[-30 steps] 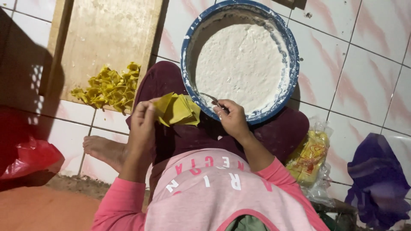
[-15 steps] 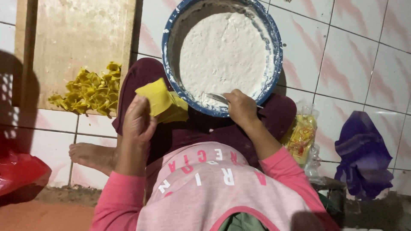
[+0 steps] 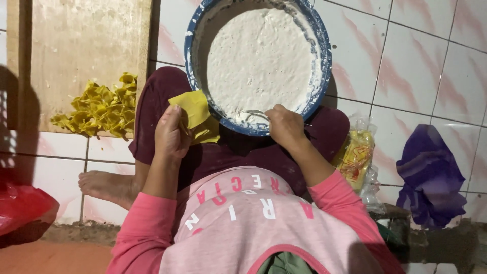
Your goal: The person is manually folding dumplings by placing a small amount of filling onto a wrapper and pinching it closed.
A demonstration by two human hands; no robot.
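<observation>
Left hand (image 3: 172,136) pinches a thin square yellow dough wrapper (image 3: 192,108), held up just beside the rim of the big blue-rimmed bowl (image 3: 324,66) of white paste; right hand (image 3: 285,127) is closed round a metal fork (image 3: 252,113), tines in the paste at the near edge, folded yellow pieces (image 3: 101,109) heaped on the wooden board (image 3: 86,45)

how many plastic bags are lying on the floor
3: a red plastic bag at the left edge, a clear bag of yellow wrappers beside the person's right knee, and a purple bag further right. Others may lie outside the view.
</observation>
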